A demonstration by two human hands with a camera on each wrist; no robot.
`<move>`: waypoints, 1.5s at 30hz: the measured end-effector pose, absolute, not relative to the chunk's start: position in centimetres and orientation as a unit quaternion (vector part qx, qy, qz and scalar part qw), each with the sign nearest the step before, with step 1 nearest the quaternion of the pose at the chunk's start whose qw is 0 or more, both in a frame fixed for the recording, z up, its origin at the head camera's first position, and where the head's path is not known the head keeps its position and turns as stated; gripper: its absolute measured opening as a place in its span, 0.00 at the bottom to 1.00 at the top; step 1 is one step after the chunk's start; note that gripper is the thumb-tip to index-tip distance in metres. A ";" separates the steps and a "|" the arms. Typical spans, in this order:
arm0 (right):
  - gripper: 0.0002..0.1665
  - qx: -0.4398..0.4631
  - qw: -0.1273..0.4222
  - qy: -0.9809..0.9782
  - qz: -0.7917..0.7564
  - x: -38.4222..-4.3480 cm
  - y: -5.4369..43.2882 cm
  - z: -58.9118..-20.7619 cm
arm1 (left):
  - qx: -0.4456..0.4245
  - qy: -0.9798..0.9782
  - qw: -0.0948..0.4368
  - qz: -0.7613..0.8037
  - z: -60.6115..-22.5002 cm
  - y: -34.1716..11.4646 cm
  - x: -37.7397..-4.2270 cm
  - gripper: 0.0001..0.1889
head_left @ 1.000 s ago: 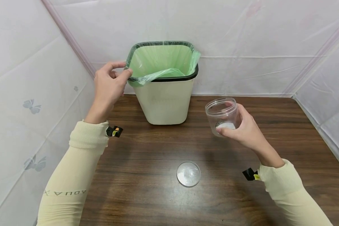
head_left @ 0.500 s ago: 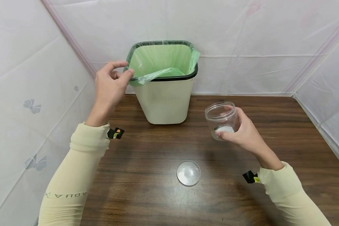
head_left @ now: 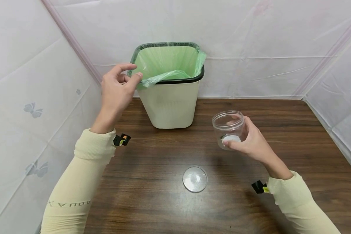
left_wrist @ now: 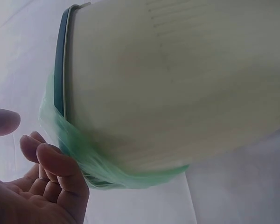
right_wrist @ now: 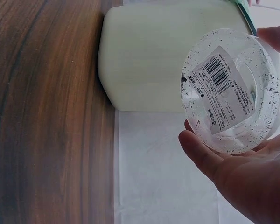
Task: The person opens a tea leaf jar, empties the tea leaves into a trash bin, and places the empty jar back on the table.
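Note:
Beside the near left corner of the bin's rim is my left hand (head_left: 117,89), its thumb and index finger apart and its other fingers loosely curled. A green bin liner (head_left: 163,77) hangs over that rim, close to the fingers in the left wrist view. My right hand (head_left: 255,143) grips a clear plastic jar (head_left: 228,125) round its side, held upright and lidless above the table. Through the wall of the jar a white label shows low down. In the right wrist view the label (right_wrist: 221,88) has a barcode, and dark specks dot the jar's base.
A cream bin (head_left: 171,105) with a black rim stands at the back of the wooden table (head_left: 152,208), against a white sheeted wall (head_left: 266,39). Near the middle of the table lies a clear round lid (head_left: 195,179). More sheeting (head_left: 20,91) borders the left side.
The jar and my right hand have come down and slightly nearer. My left hand has shifted a little to the right and drawn back from the bin's rim, its fingers off the liner.

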State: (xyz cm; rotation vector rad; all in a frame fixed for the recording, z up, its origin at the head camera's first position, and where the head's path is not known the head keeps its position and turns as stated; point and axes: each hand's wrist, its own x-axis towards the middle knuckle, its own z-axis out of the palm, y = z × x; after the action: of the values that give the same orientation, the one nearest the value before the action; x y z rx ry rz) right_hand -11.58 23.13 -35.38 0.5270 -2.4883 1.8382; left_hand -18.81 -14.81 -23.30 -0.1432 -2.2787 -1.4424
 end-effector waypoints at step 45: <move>0.51 0.130 -0.020 -0.863 0.488 -9.5 23.8 -38.9 | -0.133 -0.816 0.243 -0.507 -23.8 -12.5 -17.0 0.17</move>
State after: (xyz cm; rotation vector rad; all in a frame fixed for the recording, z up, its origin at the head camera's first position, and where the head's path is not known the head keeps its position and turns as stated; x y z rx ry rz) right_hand -9.48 23.78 -38.90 0.4143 -2.7466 1.5519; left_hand -16.97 -12.48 -23.81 -0.3638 -2.2299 -1.3868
